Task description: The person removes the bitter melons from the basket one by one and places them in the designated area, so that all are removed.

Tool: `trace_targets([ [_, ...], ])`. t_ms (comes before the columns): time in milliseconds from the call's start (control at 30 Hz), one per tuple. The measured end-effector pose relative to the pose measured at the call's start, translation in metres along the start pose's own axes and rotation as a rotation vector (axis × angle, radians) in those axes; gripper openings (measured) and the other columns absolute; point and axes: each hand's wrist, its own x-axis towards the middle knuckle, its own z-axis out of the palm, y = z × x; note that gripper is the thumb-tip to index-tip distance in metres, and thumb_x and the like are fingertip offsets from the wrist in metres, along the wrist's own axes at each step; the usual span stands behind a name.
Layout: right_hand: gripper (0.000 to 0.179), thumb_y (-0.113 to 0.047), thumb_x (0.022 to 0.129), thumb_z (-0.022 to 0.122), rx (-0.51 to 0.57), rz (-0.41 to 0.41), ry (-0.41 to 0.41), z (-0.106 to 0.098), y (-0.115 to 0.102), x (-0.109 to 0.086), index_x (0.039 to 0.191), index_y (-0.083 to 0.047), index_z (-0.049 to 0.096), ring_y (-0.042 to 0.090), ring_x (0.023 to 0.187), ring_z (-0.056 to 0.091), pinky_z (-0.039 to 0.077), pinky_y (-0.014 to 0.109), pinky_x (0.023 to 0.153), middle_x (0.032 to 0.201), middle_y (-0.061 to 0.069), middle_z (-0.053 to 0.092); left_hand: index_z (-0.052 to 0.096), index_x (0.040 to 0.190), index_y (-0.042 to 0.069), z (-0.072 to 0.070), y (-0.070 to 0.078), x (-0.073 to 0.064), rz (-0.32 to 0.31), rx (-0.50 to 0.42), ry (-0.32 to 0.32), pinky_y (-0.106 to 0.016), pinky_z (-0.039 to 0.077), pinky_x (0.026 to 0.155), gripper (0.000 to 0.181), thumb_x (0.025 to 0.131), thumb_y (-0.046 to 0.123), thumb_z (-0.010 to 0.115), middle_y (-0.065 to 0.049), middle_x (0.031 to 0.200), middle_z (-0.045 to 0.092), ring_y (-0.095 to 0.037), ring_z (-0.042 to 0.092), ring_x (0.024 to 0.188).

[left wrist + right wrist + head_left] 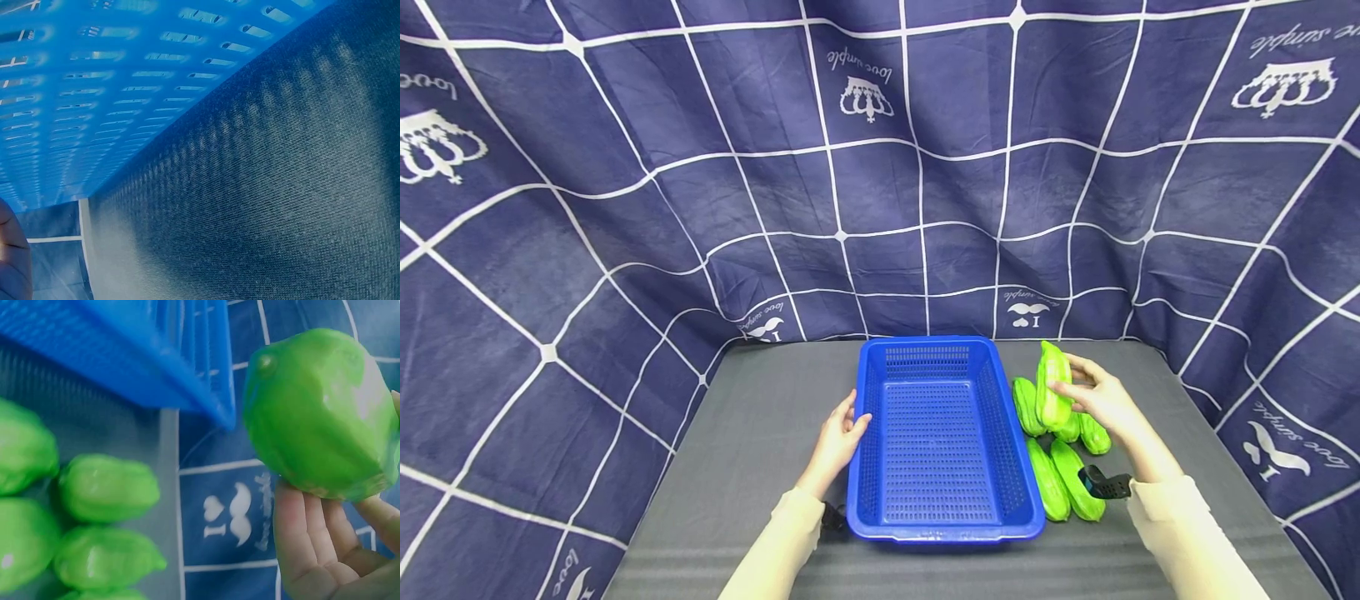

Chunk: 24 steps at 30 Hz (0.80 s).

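Observation:
A blue plastic basket (pixel 943 535) with slotted walls stands in the middle of the table, with nothing inside. My left hand (pixel 837 442) grips its left rim, thumb over the edge and fingers along the outer wall; the left wrist view shows that slotted wall (pixel 125 75) close up and only part of the hand (pixel 12 256). Right of the basket, my right hand (pixel 1097 396) holds a light-green ridged gourd (pixel 1052 387) raised above the others. In the right wrist view, fingers (pixel 322 534) support this gourd (pixel 319 419) from below.
Several more green gourds lie on the grey table (pixel 760 433) along the basket's right side, including a front pair (pixel 1048 483). A navy curtain (pixel 955 192) with white lines hangs behind the table and at both sides.

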Motion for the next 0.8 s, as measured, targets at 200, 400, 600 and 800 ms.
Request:
trace_targets([
  [200,0.072,-0.029,0.096,0.061,-0.098,0.024,-0.001,-0.012,0.028,-0.01,0.15,0.007,0.029,0.022,0.105,0.06,0.051,0.027,0.075,0.137,0.035,0.047,0.042,0.145,-0.005,0.0,0.0,0.0,0.001,-0.004,-0.005,-0.024,0.05,0.062,0.059,0.094,0.015,0.065,-0.019,0.096,0.064,-0.011,0.055,0.068],
  [400,0.071,-0.024,0.095,0.063,-0.085,0.063,-0.008,-0.019,0.059,-0.022,0.144,0.014,0.029,0.011,0.095,0.06,0.053,0.025,0.07,0.136,0.042,0.043,0.043,0.145,-0.004,0.0,0.001,0.0,0.005,0.004,-0.003,-0.025,0.05,0.064,0.058,0.094,0.016,0.065,-0.018,0.096,0.064,-0.011,0.054,0.069],
  [600,0.071,-0.028,0.095,0.063,-0.127,0.114,-0.031,-0.023,0.083,-0.033,0.143,0.014,0.032,0.008,0.094,0.06,0.052,0.026,0.07,0.136,0.041,0.044,0.042,0.145,-0.005,0.0,0.002,0.0,0.0,-0.003,-0.009,-0.026,0.051,0.063,0.058,0.095,0.015,0.064,-0.02,0.097,0.065,-0.012,0.056,0.068],
  [800,0.071,-0.031,0.096,0.062,-0.166,0.149,-0.066,-0.026,0.099,-0.04,0.144,0.013,0.033,0.024,0.102,0.063,0.052,0.027,0.071,0.138,0.042,0.042,0.043,0.145,-0.005,0.0,0.002,0.0,0.007,-0.008,-0.007,-0.026,0.051,0.062,0.058,0.094,0.014,0.064,-0.021,0.098,0.065,-0.012,0.057,0.069],
])
